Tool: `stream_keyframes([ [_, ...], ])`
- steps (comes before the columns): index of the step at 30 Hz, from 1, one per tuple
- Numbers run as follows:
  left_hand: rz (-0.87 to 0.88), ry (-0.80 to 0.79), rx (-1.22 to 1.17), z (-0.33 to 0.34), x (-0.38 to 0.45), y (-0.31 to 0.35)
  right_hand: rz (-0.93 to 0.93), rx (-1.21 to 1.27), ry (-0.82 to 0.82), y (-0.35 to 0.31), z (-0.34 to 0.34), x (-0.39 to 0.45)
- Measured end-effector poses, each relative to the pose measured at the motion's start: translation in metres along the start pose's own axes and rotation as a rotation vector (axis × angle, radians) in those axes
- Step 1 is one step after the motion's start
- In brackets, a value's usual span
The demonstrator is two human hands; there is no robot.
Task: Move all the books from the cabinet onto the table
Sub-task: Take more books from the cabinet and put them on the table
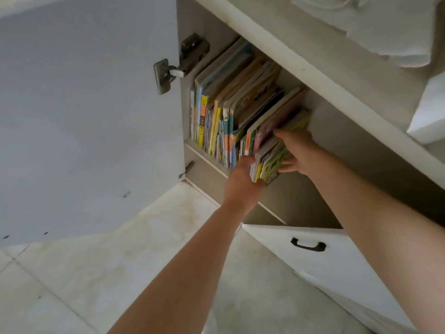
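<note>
Gripping a bunch of books (pixel 269 155) between left hand (pixel 243 179) and right hand (pixel 297 150), in the cabinet (pixel 313 179).

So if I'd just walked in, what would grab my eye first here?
Probably the row of colourful thin books standing upright inside the open white cabinet, packed against its left wall. Next, two bare arms reaching in: the left hand and right hand clamp a small bundle of books at the row's right end. The open pale door fills the left.
</note>
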State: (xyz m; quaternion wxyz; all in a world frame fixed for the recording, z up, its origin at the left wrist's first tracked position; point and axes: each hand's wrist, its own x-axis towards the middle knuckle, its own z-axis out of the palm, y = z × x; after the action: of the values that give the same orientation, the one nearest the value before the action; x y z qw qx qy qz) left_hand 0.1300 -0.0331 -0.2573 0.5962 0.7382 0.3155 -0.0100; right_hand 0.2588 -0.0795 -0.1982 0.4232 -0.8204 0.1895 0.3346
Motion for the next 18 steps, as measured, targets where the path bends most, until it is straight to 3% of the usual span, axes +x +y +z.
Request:
stream_keyframes([
  [8,-0.001,0.108,-0.124,0.021,0.008,-0.012,0.088,-0.038,-0.121,-0.002,0.012,0.027],
  [14,0.040,0.157,-0.160,0.026,0.007,-0.015,0.074,0.221,-0.257,-0.004,-0.003,0.034],
  [18,0.065,0.134,-0.185,0.034,0.006,-0.015,0.012,0.100,-0.245,-0.008,0.001,0.029],
])
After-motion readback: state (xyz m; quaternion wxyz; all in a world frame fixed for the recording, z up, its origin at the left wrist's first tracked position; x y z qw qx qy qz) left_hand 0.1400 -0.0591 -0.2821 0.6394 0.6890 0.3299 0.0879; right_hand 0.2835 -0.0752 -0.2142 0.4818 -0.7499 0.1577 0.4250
